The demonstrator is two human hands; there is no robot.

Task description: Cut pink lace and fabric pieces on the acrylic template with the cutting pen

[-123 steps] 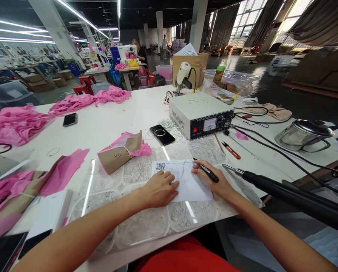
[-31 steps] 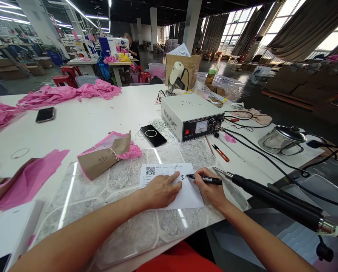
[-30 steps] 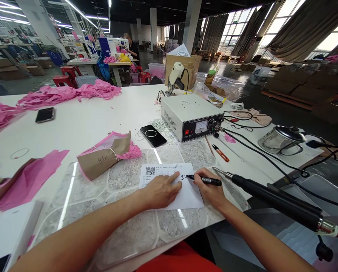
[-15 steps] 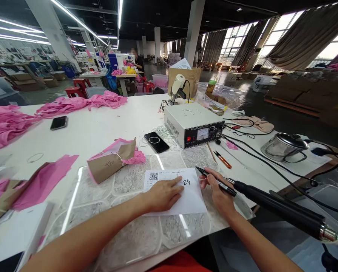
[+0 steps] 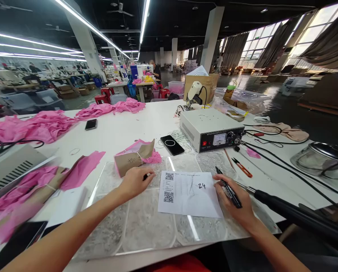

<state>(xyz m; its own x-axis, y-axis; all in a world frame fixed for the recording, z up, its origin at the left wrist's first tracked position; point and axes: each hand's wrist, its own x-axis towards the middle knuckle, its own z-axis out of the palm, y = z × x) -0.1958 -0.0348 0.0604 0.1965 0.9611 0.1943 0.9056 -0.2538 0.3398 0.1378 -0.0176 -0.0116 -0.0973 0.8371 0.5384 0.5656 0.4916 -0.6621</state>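
Observation:
My right hand [image 5: 236, 204] is closed around a black marker pen [image 5: 231, 192], its tip pointing up and away at the right edge of a printed paper sheet [image 5: 190, 202]. The sheet carries QR codes on its left side and a handwritten "24". My left hand [image 5: 135, 183] hovers left of the sheet, apart from it, with a small black pen cap [image 5: 145, 176] pinched between thumb and fingers. Just beyond that hand lies a pink fabric bundle [image 5: 135, 158] wrapped in brown paper and tied with a band. A clear, grey-patterned mat [image 5: 147, 219] lies beneath the sheet.
A metal control box [image 5: 214, 128] stands behind the sheet, with a black phone [image 5: 172, 145] beside it. Orange-handled thread snips [image 5: 242, 167] and a black rod-shaped tool [image 5: 287, 207] lie to the right. Pink fabric [image 5: 30, 126] is heaped at left. A glass pot [image 5: 324, 160] stands far right.
My left hand has lifted off the sheet and moved left, now with the cap visible in it. My right hand still grips the marker. The view has turned left.

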